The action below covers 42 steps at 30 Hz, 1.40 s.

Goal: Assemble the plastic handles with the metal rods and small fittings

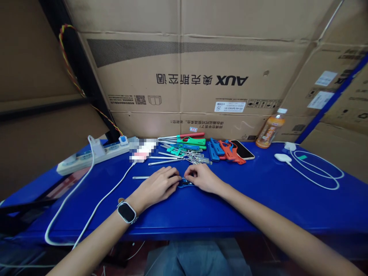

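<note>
On the blue table, a long-nosed lighter (186, 184) with a blue body lies between my hands, its metal tube (140, 178) pointing left. Dark and pale inner parts show in the body, which looks opened. My left hand (161, 183) is closed over it, fingertips on the body's left end. From the other side my right hand (204, 178) pinches at the same body; any small part between the fingertips is hidden. Just behind lie several lighter pieces: metal tubes (165, 161), a green lighter (192, 141), a red lighter (195, 135), blue shells (213, 149) and orange-red shells (232, 152).
A phone (244, 149) lies behind the shells, beside a juice bottle (270, 128). White cables and a white charger puck (283, 158) are at the right. A power strip (94, 154) and a white cable (109, 195) occupy the left. Cardboard (198, 57) walls the back.
</note>
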{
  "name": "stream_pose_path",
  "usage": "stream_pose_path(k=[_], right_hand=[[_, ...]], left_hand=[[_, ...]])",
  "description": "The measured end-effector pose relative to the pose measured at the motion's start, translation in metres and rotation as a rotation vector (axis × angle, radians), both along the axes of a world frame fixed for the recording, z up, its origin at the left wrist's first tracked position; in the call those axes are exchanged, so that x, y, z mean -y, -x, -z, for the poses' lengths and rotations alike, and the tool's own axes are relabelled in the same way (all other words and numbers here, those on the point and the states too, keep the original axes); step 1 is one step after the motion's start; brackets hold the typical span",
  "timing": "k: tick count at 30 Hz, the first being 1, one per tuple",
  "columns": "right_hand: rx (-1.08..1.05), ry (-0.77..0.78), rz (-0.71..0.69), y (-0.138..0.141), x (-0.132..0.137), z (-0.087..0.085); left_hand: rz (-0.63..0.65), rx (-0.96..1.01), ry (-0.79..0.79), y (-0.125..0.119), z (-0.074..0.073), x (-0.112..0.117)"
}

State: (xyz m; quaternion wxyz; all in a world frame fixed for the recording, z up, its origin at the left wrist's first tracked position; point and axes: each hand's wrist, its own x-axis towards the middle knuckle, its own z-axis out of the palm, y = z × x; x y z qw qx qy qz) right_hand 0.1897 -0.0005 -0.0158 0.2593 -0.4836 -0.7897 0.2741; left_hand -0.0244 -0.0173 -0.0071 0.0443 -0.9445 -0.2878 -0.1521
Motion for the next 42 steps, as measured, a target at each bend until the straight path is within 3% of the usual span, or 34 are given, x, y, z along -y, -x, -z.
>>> stream_pose_path(k=[10, 23, 29, 36, 42], right_hand=[[0.07, 0.037, 0.107, 0.008, -0.004, -0.005], [-0.014, 0.012, -0.097, -0.005, -0.015, -0.005], [0.007, -0.027, -0.104, -0.012, -0.013, -0.007], [0.017, -0.016, -0.099, -0.012, -0.011, -0.007], [-0.006, 0.022, -0.098, -0.01, -0.011, -0.007]], left_hand=[[0.007, 0.049, 0.018, 0.0, 0.001, -0.001], [-0.023, 0.093, 0.108, 0.008, 0.002, -0.005], [-0.155, 0.158, 0.199, 0.023, 0.002, -0.01], [-0.079, 0.219, 0.312, 0.024, 0.005, -0.018], [-0.081, 0.19, 0.223, 0.026, 0.007, -0.016]])
